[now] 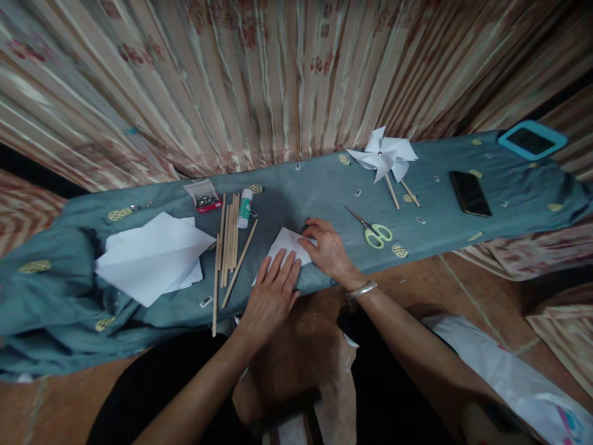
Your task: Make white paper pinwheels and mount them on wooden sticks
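Pleated, flower-patterned curtain hangs beyond the grip; long table under blue-green cloth extends left and right of it; brown tiled floor lower, nearer side; light dim.

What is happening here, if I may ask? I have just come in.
A person's left hand lies on a small white paper, while the right hand touches its right side. Green-handled scissors lie to the right; wooden sticks and a glue stick are to the left. Paper pinwheels lie farther back on the right.
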`<act>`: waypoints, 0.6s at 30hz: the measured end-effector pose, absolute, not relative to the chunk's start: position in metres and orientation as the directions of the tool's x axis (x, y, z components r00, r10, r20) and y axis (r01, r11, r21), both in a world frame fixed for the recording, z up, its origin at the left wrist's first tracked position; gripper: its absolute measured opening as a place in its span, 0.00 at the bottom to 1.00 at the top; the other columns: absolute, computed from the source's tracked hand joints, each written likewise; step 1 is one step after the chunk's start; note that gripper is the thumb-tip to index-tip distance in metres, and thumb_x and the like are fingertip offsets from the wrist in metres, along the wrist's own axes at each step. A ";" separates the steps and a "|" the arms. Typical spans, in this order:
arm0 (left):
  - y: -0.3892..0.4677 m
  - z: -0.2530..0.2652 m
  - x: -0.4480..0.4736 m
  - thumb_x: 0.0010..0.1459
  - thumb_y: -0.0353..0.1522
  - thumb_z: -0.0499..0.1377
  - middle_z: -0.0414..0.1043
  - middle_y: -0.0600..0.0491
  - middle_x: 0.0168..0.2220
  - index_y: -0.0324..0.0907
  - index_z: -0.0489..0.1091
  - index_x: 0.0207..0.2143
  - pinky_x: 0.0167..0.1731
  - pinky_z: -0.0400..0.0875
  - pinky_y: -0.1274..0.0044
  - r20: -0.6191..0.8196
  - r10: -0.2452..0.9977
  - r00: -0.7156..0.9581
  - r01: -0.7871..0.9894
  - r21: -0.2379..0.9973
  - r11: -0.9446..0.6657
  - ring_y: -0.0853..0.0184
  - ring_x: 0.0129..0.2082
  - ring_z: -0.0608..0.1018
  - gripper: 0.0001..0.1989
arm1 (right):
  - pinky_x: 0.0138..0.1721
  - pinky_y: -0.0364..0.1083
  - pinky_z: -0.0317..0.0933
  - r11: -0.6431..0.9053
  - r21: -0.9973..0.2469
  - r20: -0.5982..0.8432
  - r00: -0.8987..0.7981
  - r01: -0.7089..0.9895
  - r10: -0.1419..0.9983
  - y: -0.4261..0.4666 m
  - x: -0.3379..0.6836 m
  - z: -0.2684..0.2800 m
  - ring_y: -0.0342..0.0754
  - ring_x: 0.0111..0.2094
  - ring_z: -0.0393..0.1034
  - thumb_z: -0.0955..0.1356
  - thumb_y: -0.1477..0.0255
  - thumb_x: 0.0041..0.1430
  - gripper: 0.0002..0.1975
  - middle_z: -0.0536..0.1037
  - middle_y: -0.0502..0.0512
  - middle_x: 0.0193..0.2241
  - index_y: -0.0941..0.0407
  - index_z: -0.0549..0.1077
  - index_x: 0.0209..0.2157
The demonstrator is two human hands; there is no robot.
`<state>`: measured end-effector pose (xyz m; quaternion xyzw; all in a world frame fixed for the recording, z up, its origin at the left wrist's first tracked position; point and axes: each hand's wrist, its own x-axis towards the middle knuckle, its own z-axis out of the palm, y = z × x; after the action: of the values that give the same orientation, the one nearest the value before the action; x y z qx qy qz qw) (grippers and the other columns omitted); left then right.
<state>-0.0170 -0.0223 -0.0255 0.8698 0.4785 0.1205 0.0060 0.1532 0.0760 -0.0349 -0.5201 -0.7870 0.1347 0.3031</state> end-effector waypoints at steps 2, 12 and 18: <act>-0.022 -0.026 -0.017 0.63 0.33 0.51 0.57 0.39 0.65 0.33 0.56 0.63 0.62 0.55 0.55 0.202 0.834 0.514 0.832 0.118 -0.542 0.51 0.66 0.57 0.27 | 0.54 0.56 0.62 0.414 -0.516 0.330 -0.272 0.749 0.904 0.076 0.152 -0.034 0.56 0.49 0.69 0.66 0.70 0.60 0.08 0.76 0.62 0.46 0.55 0.76 0.33; -0.021 -0.026 -0.018 0.63 0.34 0.52 0.57 0.40 0.65 0.35 0.55 0.63 0.62 0.55 0.56 0.171 0.842 0.511 0.834 0.135 -0.534 0.51 0.66 0.56 0.27 | 0.56 0.53 0.60 0.375 -0.449 0.246 -0.291 0.811 0.925 0.076 0.149 -0.028 0.55 0.52 0.67 0.66 0.71 0.61 0.08 0.75 0.64 0.49 0.57 0.76 0.36; -0.021 -0.027 -0.019 0.63 0.34 0.52 0.57 0.40 0.65 0.35 0.55 0.64 0.63 0.54 0.56 0.176 0.844 0.507 0.836 0.140 -0.531 0.51 0.66 0.56 0.28 | 0.52 0.54 0.64 0.437 -0.450 0.390 -0.268 0.779 0.881 0.077 0.148 -0.036 0.55 0.47 0.70 0.66 0.70 0.60 0.06 0.77 0.60 0.44 0.54 0.75 0.32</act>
<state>-0.0187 -0.0211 -0.0269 0.8677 0.4841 0.1114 0.0183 0.1484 0.0769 -0.0360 -0.5241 -0.7918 0.0842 0.3021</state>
